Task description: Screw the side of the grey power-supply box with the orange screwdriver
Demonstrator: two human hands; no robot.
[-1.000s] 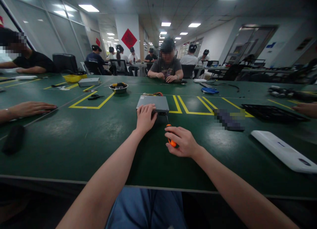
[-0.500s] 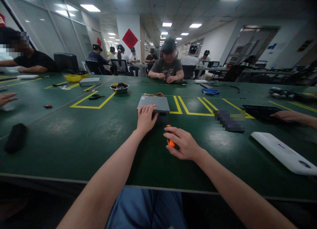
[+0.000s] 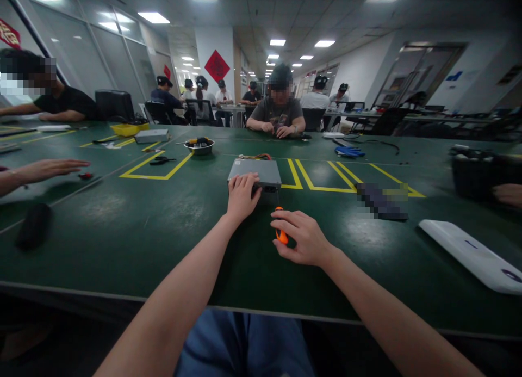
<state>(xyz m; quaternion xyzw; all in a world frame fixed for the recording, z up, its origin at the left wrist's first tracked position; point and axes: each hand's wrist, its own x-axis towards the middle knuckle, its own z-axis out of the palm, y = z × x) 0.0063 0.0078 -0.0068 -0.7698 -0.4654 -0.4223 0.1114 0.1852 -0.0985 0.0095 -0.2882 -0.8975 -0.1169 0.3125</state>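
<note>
In the head view a grey metal power supply unit [image 3: 267, 172] lies on the green table in front of me. My left hand [image 3: 243, 195] grips its near left part, fingers over the top and thumb at the front face. From its far side, bundled coloured wires [image 3: 256, 157] stick out. My right hand [image 3: 299, 235] is closed loosely round the orange and black handle of a screwdriver [image 3: 281, 234]. The screwdriver's thin shaft points at the unit's near right corner; whether its tip touches is too small to tell.
Beyond the unit stands a metal bowl [image 3: 199, 147] with tools, left of centre. A dark tool [image 3: 162, 160] lies inside yellow tape. To the right are a blurred-out dark object [image 3: 381, 201] and a white casing [image 3: 468, 254]. A black pouch-like thing [image 3: 35, 226] lies left; co-workers sit around.
My hands keep their places on the power supply unit and the screwdriver. A co-worker's hand at the left reaches further in over the table; at the right, another person's black part is now raised.
</note>
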